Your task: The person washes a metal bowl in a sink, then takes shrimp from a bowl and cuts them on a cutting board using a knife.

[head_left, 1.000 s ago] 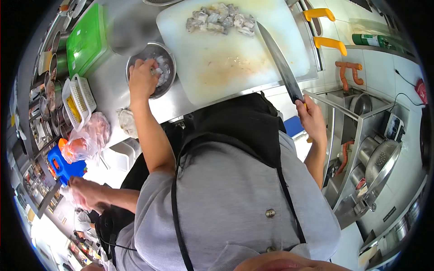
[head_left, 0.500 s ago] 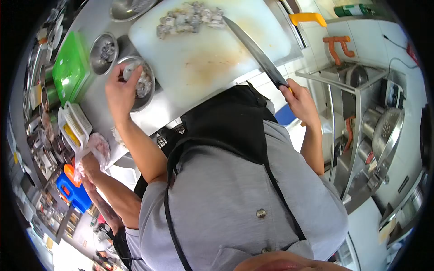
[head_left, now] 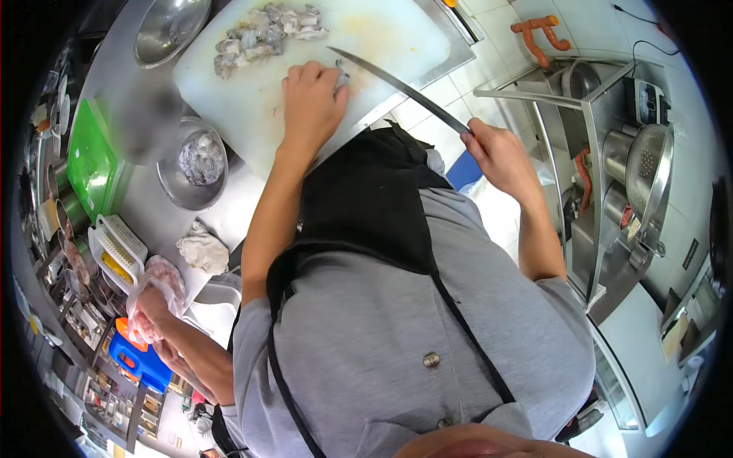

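My left hand (head_left: 311, 103) rests low over the white cutting board (head_left: 382, 30), its fingers closed on a greyish raw shrimp (head_left: 342, 78) pressed to the board. In my right hand (head_left: 500, 156) is the handle of a long knife (head_left: 408, 90). The blade points up and left over the board's right part, its tip close to the shrimp but apart from it. A heap of cut shrimp pieces (head_left: 259, 37) lies toward the board's far side. Left of the board, a steel bowl (head_left: 172, 183) holds more shrimp (head_left: 202, 158).
Another steel bowl (head_left: 156, 34) stands at the far left. A green-lidded container (head_left: 93, 164), a white basket (head_left: 122, 243) and a crumpled cloth (head_left: 203, 249) are on the left. Beside me a co-worker's hand (head_left: 153, 305) holds a plastic bag (head_left: 164, 276). A metal rack (head_left: 588, 153) stands right.
My left hand has moved right from the bowl to the board with a shrimp. The knife stays in my right hand, its blade somewhat lower. The whole view has shifted.
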Demonstrator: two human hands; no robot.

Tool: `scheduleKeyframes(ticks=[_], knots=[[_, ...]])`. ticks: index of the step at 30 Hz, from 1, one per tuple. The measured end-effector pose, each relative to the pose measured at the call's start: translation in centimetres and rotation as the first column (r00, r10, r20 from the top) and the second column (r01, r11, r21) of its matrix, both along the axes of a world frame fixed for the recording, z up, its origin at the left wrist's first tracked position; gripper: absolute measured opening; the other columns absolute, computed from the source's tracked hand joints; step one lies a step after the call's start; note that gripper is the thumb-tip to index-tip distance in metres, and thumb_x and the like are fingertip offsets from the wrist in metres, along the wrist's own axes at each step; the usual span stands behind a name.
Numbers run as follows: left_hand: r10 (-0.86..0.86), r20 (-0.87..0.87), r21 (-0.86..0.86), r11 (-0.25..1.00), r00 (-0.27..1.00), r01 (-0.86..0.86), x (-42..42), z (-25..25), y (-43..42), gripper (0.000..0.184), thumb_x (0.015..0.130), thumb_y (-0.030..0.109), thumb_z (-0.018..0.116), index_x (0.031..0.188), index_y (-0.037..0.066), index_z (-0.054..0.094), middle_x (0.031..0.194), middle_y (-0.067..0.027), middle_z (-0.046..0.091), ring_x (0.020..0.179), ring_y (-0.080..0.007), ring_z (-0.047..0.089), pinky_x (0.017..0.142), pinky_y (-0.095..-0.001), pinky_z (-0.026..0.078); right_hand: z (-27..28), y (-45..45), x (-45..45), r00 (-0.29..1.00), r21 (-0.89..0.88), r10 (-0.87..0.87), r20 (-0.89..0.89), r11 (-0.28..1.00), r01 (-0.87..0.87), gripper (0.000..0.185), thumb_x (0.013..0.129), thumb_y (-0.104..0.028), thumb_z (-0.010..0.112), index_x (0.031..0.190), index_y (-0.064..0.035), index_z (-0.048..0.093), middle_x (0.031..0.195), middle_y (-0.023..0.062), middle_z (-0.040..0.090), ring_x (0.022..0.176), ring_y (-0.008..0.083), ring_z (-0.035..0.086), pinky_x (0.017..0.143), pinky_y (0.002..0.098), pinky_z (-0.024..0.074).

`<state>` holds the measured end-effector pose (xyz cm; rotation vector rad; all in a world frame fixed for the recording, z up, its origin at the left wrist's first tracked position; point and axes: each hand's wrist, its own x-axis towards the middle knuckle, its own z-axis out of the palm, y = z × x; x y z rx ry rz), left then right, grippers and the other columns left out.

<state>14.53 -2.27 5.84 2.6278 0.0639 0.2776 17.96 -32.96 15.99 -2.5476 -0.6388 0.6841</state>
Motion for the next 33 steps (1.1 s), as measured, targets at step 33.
scheduleKeyframes(ticks=[33], knots=[[-0.22,-0.2,0.166,0.953,0.955,0.255,6.9,1.4,-1.0,0.019,0.077,0.02,0.074,0.09,0.007,0.068,0.084,-0.0136,0.071,0.085,-0.0404,0.061,0.082,-0.0544,0.044,-2.0,0.8,-4.7,0.925,-0.307,0.192,0.329,0.948,-0.088,0.013,0.094,-0.018,0.06,0.1,-0.0089,0.054,0.076,0.0149,0.06,0.058,0.0335,0.064,0.049,0.045,0.0503]])
